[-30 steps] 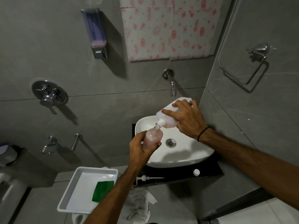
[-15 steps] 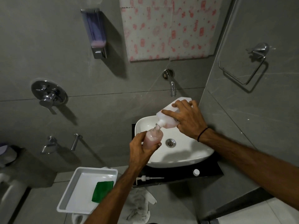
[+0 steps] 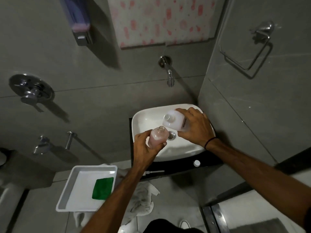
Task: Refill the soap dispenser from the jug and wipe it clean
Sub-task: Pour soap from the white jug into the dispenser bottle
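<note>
Over the white basin (image 3: 148, 115), seen from the head camera, the left hand (image 3: 144, 148) wraps its fingers around the soap dispenser bottle (image 3: 158, 136), which is uncapped, holds pink liquid and stands roughly upright near the drain (image 3: 171, 135). The right hand (image 3: 196, 126) grips the white jug (image 3: 173, 121), fingers curled over its far side and thumb below, so much of the jug's body is hidden behind the hand; its open mouth points towards the camera and sits apart from the bottle's neck. How much liquid remains in the jug cannot be told. On the dark counter (image 3: 210, 161) in front of the basin lie a small white cap (image 3: 196, 163) and the pump head (image 3: 154, 172), partly covered by the left forearm. Lower left, a white tray (image 3: 75, 185) holds a green cloth (image 3: 103, 188), and a crumpled pale rag (image 3: 143, 199) lies on the floor beside it, its edges lost in the dim light.
</note>
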Demonstrator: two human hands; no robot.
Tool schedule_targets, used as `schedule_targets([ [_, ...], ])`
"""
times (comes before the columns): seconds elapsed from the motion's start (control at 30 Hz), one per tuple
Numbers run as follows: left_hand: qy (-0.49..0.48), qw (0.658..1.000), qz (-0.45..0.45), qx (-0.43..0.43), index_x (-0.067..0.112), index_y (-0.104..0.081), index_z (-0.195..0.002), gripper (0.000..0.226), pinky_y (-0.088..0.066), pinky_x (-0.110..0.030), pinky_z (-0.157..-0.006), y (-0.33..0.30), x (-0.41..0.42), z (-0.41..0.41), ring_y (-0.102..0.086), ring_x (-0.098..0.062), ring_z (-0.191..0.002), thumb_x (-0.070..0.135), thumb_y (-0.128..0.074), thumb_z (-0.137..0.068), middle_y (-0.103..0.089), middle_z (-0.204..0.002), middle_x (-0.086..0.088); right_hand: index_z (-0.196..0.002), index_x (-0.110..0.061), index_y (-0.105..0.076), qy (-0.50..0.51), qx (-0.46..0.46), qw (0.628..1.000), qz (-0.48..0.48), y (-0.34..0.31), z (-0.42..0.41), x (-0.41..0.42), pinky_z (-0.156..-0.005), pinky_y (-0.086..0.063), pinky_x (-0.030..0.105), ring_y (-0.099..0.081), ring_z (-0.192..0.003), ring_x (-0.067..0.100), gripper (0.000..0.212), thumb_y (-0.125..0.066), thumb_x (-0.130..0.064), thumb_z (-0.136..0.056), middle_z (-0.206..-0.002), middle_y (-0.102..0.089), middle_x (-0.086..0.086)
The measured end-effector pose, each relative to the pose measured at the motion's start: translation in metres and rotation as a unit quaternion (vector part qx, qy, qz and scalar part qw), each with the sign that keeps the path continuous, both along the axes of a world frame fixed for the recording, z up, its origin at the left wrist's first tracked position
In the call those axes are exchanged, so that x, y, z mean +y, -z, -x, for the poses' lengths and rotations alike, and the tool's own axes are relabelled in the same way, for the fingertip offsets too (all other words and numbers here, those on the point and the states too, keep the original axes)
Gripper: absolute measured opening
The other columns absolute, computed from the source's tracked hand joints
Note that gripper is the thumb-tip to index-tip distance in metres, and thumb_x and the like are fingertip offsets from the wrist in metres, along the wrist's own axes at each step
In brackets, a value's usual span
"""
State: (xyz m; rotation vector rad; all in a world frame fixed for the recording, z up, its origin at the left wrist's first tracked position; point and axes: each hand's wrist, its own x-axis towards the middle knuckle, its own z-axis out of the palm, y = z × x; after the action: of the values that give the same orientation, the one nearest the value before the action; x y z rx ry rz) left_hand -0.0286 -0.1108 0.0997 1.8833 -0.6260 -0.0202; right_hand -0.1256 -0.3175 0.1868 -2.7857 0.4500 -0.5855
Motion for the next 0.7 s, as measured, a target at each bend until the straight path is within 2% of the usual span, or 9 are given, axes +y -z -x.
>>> schedule_targets([
  [0.07,0.006,1.0,-0.028,0.012,0.047,-0.062,-0.112,0.059,-0.041,-0.01,-0.076,0.008,-0.008,0.008,-0.05,0.01,-0.108,0.065,-0.083,-0.059,-0.057,-0.108,0.021,-0.134,-0.029,-0.052,0.031,-0.024,0.993,-0.109,0.016,0.018,-0.006,-0.086,-0.054,0.04,-0.062,-0.108,0.025,0.085,-0.075,-0.053,-0.056,-0.119,-0.064,0.0],
  [0.17,0.045,0.998,-0.037,0.034,0.041,-0.064,-0.115,0.058,-0.046,-0.018,-0.071,0.026,-0.022,0.022,-0.054,-0.001,-0.103,0.059,-0.084,-0.063,-0.063,-0.102,0.022,-0.126,-0.032,-0.05,0.104,-0.055,0.967,-0.224,0.046,0.051,-0.018,-0.08,-0.051,0.028,-0.061,-0.099,0.017,0.084,-0.083,-0.051,-0.05,-0.118,-0.066,-0.004],
  [0.23,0.062,0.996,-0.034,0.057,0.037,-0.064,-0.117,0.059,-0.048,-0.018,-0.071,0.039,-0.031,0.032,-0.056,-0.004,-0.101,0.056,-0.084,-0.065,-0.067,-0.105,0.015,-0.122,-0.034,-0.049,0.164,-0.064,0.946,-0.273,0.069,0.076,-0.028,-0.076,-0.051,0.028,-0.062,-0.096,0.017,0.084,-0.089,-0.045,-0.049,-0.109,-0.064,-0.009],
  [0.3,0.07,0.993,-0.035,0.083,0.035,-0.064,-0.118,0.058,-0.055,-0.023,-0.072,0.052,-0.038,0.042,-0.061,-0.013,-0.103,0.052,-0.085,-0.066,-0.069,-0.109,0.007,-0.122,-0.033,-0.049,0.222,-0.063,0.921,-0.314,0.094,0.1,-0.036,-0.078,-0.056,0.034,-0.063,-0.101,0.02,0.086,-0.091,-0.041,-0.048,-0.113,-0.063,-0.008],
  [0.37,0.08,0.991,-0.037,0.102,0.033,-0.064,-0.117,0.058,-0.059,-0.029,-0.075,0.063,-0.044,0.053,-0.064,-0.018,-0.103,0.051,-0.085,-0.066,-0.071,-0.11,0.005,-0.122,-0.032,-0.048,0.266,-0.063,0.901,-0.338,0.118,0.12,-0.042,-0.084,-0.059,0.044,-0.062,-0.107,0.023,0.086,-0.091,-0.04,-0.048,-0.121,-0.063,-0.004],
  [0.47,0.077,0.989,-0.04,0.116,0.034,-0.063,-0.113,0.056,-0.055,-0.022,-0.074,0.075,-0.051,0.068,-0.066,-0.006,-0.096,0.051,-0.084,-0.064,-0.072,-0.106,0.011,-0.128,-0.023,-0.048,0.32,-0.066,0.878,-0.351,0.151,0.137,-0.049,-0.088,-0.058,0.052,-0.061,-0.112,0.028,0.088,-0.095,-0.028,-0.053,-0.127,-0.062,0.004],
  [0.57,0.066,0.987,-0.046,0.14,0.028,-0.065,-0.115,0.058,-0.056,-0.021,-0.079,0.089,-0.053,0.079,-0.068,-0.003,-0.093,0.044,-0.089,-0.064,-0.074,-0.105,0.011,-0.128,-0.013,-0.049,0.364,-0.097,0.853,-0.36,0.174,0.139,-0.053,-0.086,-0.059,0.048,-0.063,-0.107,0.026,0.086,-0.096,-0.018,-0.055,-0.124,-0.063,0.008],
  [0.7,0.054,0.985,-0.056,0.152,0.042,-0.064,-0.11,0.054,-0.055,-0.013,-0.073,0.106,-0.056,0.089,-0.07,-0.002,-0.089,0.041,-0.091,-0.064,-0.073,-0.101,0.021,-0.12,-0.01,-0.05,0.375,-0.116,0.847,-0.359,0.203,0.131,-0.057,-0.077,-0.055,0.035,-0.057,-0.093,0.015,0.081,-0.097,-0.018,-0.055,-0.11,-0.061,0.0],
])
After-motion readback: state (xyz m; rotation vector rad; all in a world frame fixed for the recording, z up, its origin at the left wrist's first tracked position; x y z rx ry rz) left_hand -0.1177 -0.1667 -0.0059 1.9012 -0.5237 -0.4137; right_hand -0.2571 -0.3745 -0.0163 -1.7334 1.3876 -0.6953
